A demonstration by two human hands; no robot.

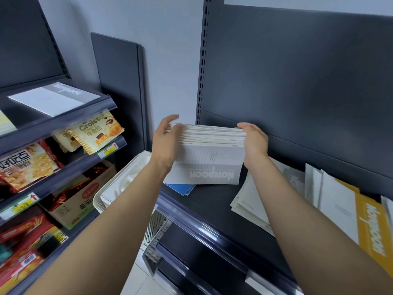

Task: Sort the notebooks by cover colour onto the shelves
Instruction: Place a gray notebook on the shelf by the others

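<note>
A stack of grey-covered notebooks [207,160] stands upright on edge on the dark shelf [214,201] in front of me. My left hand [167,141] grips its left end and my right hand [254,141] grips its right end. A blue notebook [180,188] lies flat beneath the stack's lower left corner. To the right on the same shelf lies a loose pile of pale notebooks [253,201], then white ones [331,196] and a yellow notebook [372,228]. A grey notebook [55,99] lies on the top shelf of the left rack.
The left rack [63,167] carries snack packets, croissant bags and a carton. A white plastic basket [119,188] holding pale notebooks stands between the racks, below my left arm. The shelf's back panel [297,81] rises behind the stack. A lower shelf sits underneath.
</note>
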